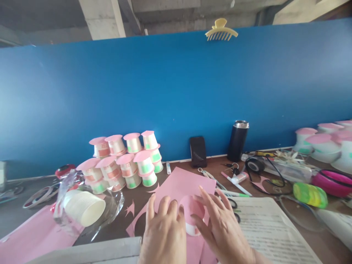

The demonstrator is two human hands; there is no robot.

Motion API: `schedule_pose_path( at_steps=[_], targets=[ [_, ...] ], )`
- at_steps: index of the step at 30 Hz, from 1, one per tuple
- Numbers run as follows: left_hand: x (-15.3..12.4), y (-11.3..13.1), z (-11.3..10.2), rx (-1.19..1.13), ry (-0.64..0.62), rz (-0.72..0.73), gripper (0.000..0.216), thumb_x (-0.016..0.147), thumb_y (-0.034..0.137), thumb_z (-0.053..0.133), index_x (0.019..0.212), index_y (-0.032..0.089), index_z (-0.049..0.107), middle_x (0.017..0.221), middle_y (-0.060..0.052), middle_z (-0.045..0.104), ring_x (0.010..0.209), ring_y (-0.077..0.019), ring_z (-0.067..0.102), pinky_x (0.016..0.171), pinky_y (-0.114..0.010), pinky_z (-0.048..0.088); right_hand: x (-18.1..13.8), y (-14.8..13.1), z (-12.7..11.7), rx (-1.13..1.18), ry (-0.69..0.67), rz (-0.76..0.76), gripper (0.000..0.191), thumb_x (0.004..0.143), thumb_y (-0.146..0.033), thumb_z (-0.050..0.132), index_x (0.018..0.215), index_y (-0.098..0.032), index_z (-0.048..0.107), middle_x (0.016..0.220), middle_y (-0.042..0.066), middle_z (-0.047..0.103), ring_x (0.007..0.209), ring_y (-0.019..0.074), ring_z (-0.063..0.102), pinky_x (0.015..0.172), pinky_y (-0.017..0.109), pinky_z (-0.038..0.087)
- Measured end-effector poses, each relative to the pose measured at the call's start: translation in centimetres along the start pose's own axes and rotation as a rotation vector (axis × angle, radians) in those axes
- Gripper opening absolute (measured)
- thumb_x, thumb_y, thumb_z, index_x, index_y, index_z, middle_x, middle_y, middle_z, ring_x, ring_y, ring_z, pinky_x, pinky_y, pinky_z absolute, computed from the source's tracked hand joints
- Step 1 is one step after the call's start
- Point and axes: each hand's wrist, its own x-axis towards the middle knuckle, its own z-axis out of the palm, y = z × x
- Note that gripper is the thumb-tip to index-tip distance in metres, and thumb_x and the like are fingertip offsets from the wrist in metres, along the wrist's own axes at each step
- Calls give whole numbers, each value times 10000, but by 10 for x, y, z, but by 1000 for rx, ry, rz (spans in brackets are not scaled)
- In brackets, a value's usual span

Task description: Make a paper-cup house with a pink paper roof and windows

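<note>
A paper cup (192,229) with a round pink paper disc (194,209) on top stands between my hands, over pink paper (176,187). My left hand (164,233) is to the left of the cup with its fingers stretched forward; its thumb is close to the disc's edge. On the right side, my right hand (220,223) has its fingers spread, thumb and index finger reaching over the disc. Whether either hand touches the disc I cannot tell. Part of the cup's side is hidden behind the fingers.
Stacked disc-topped cups (126,165) stand at the back left, near nested white cups (85,208) in a plastic bag. A phone (198,152) leans on the blue partition (170,91) beside a black bottle (238,141). Printed paper (275,231) and more topped cups (323,143) lie right.
</note>
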Motion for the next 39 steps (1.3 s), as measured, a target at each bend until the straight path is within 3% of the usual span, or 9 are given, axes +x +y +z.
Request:
schedule_pose_path(
  at_steps=[7, 13, 16, 19, 22, 27, 33, 39],
  targets=[
    [-5, 7, 15, 25, 18, 34, 243, 845, 157, 549, 907, 208, 778, 965, -55, 743, 1018, -264, 620, 1046, -561, 391, -2, 0, 2, -24, 32, -4, 538, 982, -300, 512, 1467, -170, 320, 1099, 79, 735, 1045, 270, 650, 1084, 505, 218],
    [-1, 3, 14, 28, 4, 18, 284, 854, 160, 541, 1051, 165, 746, 1018, -76, 742, 1046, -273, 621, 1035, -566, 418, -1, 1, 3, -25, 32, -15, 539, 960, -270, 542, 1446, -152, 340, 1100, 74, 734, 1040, 258, 649, 1093, 506, 211],
    [6, -4, 10, 21, 13, 8, 382, 859, 142, 515, 1205, 147, 675, 1174, -106, 708, 1141, -286, 592, 1052, -557, 417, -2, 1, 3, -42, 30, -17, 539, 957, -254, 535, 1444, -137, 337, 1109, 79, 737, 1057, 256, 648, 1103, 513, 205],
    [13, -8, 9, -7, 8, -34, 416, 876, 109, 474, 1241, 186, 657, 1292, -105, 658, 1243, -295, 538, 1071, -555, 401, -4, 1, 4, -79, 22, -18, 555, 963, -273, 522, 1458, -121, 322, 1161, 110, 723, 1085, 267, 646, 1111, 528, 215],
    [17, -9, 10, -42, -16, -37, 434, 884, 116, 464, 1270, 210, 639, 1338, -105, 628, 1284, -312, 503, 1073, -573, 388, -8, 0, 5, -129, 46, -15, 662, 939, -360, 547, 1487, -105, 278, 1263, 161, 665, 1160, 311, 613, 1095, 552, 278],
    [20, -14, 12, -108, -34, -47, 516, 842, 52, 468, 1273, 283, 636, 1353, -71, 618, 1295, -287, 492, 1058, -507, 413, -16, 0, 12, -185, 42, 75, 1011, 789, -494, 677, 1552, -109, 137, 1325, 199, 606, 1203, 414, 562, 990, 596, 418],
    [22, -19, 19, -215, -63, -23, 466, 784, 76, 551, 1152, 312, 713, 1321, -66, 647, 1264, -292, 522, 1066, -504, 401, -19, 3, 23, -74, -60, 121, 1102, 762, -327, 710, 1572, -132, -12, 1223, 148, 690, 1120, 371, 623, 987, 611, 432],
    [21, -17, 21, -200, -41, -33, 449, 829, 60, 522, 1116, 335, 731, 1303, -53, 660, 1257, -265, 529, 1078, -479, 395, -18, 3, 27, -22, -62, 192, 1032, 750, -196, 673, 1568, -172, 44, 1201, 113, 708, 1124, 343, 632, 1018, 605, 413]
  ],
)
